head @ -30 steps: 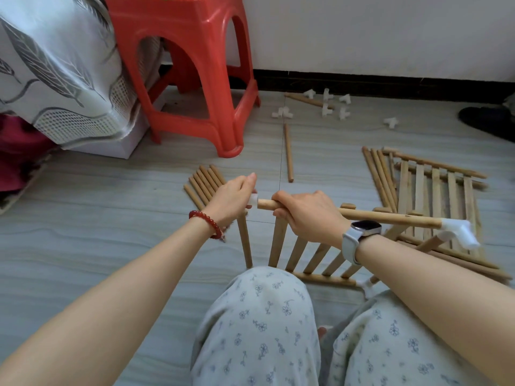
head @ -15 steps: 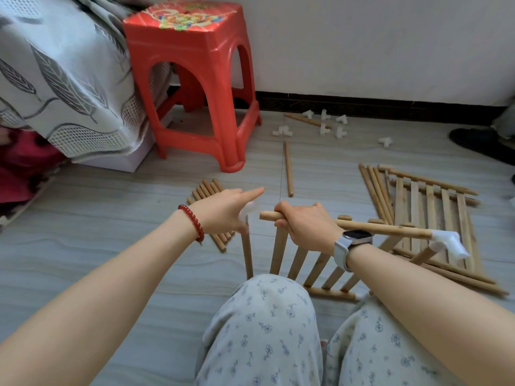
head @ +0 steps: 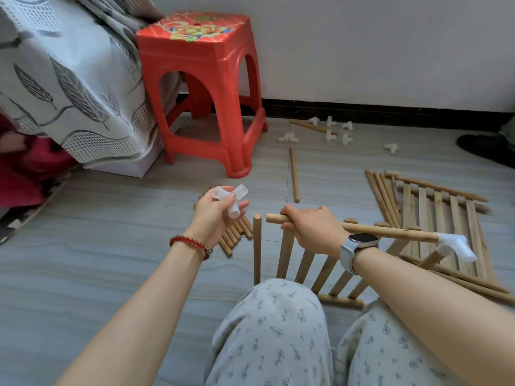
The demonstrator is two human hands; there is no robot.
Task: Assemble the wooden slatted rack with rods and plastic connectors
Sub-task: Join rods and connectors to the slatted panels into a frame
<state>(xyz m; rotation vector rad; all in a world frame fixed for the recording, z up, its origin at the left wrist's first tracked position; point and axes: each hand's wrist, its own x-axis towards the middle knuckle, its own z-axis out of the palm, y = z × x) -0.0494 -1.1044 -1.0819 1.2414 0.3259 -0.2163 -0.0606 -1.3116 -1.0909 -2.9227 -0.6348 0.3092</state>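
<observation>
Red plastic stool (head: 206, 87) on grey floor (head: 83, 260), beside leaf-patterned bedcover (head: 69, 79); dark shoe (head: 486, 147) by black skirting (head: 390, 114).

stool (head: 204, 87) behind loose rods (head: 237, 232) | slat panel (head: 434, 215) right | connectors (head: 330, 132) by wall
</observation>
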